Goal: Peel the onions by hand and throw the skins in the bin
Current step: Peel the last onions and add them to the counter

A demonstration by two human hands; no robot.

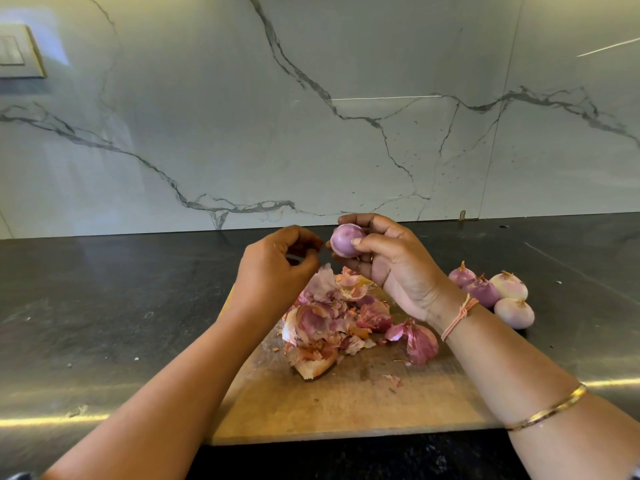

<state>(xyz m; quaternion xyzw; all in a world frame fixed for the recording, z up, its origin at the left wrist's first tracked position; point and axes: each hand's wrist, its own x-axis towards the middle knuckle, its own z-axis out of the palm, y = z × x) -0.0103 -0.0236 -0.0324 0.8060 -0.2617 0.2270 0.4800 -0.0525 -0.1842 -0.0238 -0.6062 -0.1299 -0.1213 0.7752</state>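
My right hand holds a smooth purple peeled onion above the wooden cutting board, thumb pressed on its front. My left hand hovers just left of the onion with its fingers curled inward; whether a scrap of skin is pinched in them I cannot tell. A heap of pink and brown onion skins lies on the board below both hands. Several peeled onions sit in a cluster on the counter, right of my right wrist. No bin is in view.
The board lies on a dark stone counter with a shiny front edge. A white marble-veined wall rises behind it, with a switch plate at the upper left.
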